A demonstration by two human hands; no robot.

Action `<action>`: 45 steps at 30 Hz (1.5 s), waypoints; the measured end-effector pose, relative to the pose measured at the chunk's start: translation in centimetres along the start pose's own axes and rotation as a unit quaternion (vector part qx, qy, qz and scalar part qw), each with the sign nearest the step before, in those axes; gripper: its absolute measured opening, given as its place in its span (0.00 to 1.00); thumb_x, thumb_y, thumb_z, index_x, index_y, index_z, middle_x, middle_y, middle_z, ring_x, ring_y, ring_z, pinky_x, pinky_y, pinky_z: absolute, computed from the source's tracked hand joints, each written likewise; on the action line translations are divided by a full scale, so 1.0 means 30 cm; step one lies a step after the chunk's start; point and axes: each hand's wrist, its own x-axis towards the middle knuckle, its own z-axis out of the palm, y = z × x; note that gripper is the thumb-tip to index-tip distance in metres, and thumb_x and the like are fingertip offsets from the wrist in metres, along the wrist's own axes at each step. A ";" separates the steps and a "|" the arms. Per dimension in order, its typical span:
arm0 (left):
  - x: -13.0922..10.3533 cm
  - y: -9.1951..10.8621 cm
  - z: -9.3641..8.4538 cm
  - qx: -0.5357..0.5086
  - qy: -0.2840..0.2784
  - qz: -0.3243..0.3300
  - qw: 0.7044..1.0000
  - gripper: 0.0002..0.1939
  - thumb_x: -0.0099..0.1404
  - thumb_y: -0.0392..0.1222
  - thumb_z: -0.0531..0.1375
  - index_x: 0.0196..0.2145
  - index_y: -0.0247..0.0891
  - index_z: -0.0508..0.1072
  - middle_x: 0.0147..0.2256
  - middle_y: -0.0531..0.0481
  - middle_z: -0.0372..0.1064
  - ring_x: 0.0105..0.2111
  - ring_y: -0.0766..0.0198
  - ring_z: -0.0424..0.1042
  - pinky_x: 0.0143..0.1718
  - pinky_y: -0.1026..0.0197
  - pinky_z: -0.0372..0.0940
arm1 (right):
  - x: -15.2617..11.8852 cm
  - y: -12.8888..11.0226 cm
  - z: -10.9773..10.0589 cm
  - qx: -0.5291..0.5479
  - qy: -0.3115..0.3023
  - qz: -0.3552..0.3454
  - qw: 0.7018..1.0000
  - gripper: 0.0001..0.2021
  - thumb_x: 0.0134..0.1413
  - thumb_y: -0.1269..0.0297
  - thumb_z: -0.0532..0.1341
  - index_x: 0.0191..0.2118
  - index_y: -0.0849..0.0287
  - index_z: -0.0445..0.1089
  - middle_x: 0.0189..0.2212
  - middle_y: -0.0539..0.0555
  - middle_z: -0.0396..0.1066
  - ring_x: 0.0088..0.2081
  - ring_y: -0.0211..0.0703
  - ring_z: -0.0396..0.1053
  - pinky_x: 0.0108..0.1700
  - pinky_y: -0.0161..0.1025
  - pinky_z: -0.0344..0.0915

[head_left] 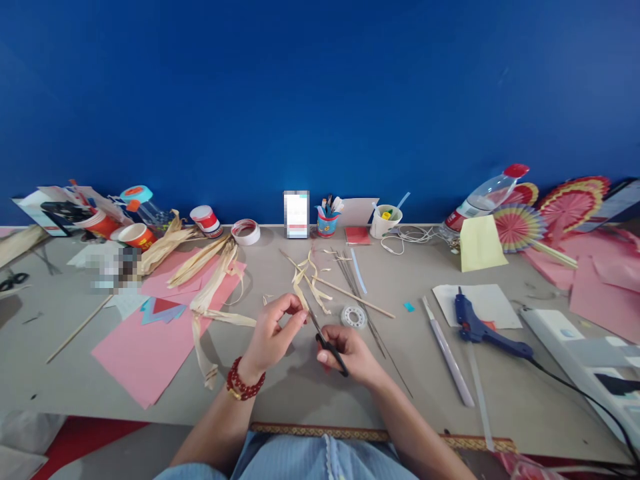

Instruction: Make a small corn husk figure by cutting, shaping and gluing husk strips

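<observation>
Pale-yellow curling husk strips [298,288] look dry, fibrous and rough. The slim black-handled scissors [326,343] pair smooth plastic with metal blades. Flat pink sheets [145,353] are matt paper; the clear red-capped bottle [493,193] is glossy plastic.

On the tabletop [75,390], husks [210,287] lie left, partly over paper sheets [150,360] — sticks [360,299] and tape [346,317] in the middle, glue gun [483,331] right, bottle [485,198] behind it.
</observation>
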 end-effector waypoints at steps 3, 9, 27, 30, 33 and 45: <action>0.001 -0.004 -0.001 0.002 0.000 0.000 1.000 0.09 0.67 0.42 0.57 0.29 0.39 0.70 0.27 0.51 0.69 0.29 0.63 0.68 0.34 0.62 0.63 | 0.003 0.002 -0.002 -0.008 0.005 0.000 1.000 0.29 0.39 0.36 0.69 0.25 0.59 0.63 0.17 0.46 0.64 0.18 0.33 0.57 0.22 0.31 0.50; 0.000 0.002 -0.008 -0.026 -0.022 -0.036 0.999 0.09 0.68 0.44 0.58 0.30 0.39 0.70 0.28 0.50 0.70 0.30 0.63 0.69 0.34 0.62 0.64 | 0.000 -0.004 -0.020 -0.015 -0.012 0.013 1.000 0.28 0.40 0.38 0.69 0.24 0.58 0.61 0.16 0.46 0.64 0.17 0.32 0.57 0.21 0.31 0.49; 0.005 -0.015 -0.013 -0.152 -0.072 -0.084 0.982 0.09 0.66 0.44 0.61 0.31 0.37 0.70 0.28 0.53 0.67 0.29 0.67 0.66 0.35 0.64 0.62 | -0.062 -0.011 -0.029 0.014 -0.043 0.039 0.998 0.26 0.43 0.41 0.70 0.25 0.59 0.61 0.17 0.48 0.68 0.18 0.31 0.59 0.21 0.30 0.47; 0.004 -0.018 -0.007 -0.157 -0.074 -0.089 0.981 0.08 0.65 0.43 0.61 0.31 0.37 0.70 0.28 0.53 0.68 0.29 0.68 0.67 0.34 0.65 0.62 | -0.057 -0.019 -0.020 0.010 -0.028 0.039 0.999 0.27 0.42 0.39 0.70 0.25 0.59 0.61 0.17 0.48 0.68 0.18 0.32 0.60 0.22 0.31 0.49; 0.002 -0.023 -0.004 -0.159 -0.074 -0.094 0.980 0.08 0.65 0.43 0.62 0.31 0.37 0.70 0.27 0.53 0.68 0.29 0.68 0.67 0.34 0.65 0.62 | -0.057 -0.022 -0.015 0.007 -0.016 0.037 0.999 0.28 0.40 0.38 0.70 0.25 0.59 0.61 0.17 0.48 0.67 0.18 0.32 0.60 0.22 0.31 0.49; 0.011 -0.041 -0.010 -0.174 -0.081 -0.103 0.976 0.09 0.64 0.44 0.63 0.30 0.37 0.70 0.27 0.53 0.70 0.28 0.68 0.67 0.33 0.65 0.62 | -0.066 -0.009 -0.014 0.012 -0.026 0.035 0.999 0.28 0.41 0.38 0.69 0.26 0.60 0.63 0.17 0.48 0.67 0.18 0.33 0.60 0.23 0.31 0.49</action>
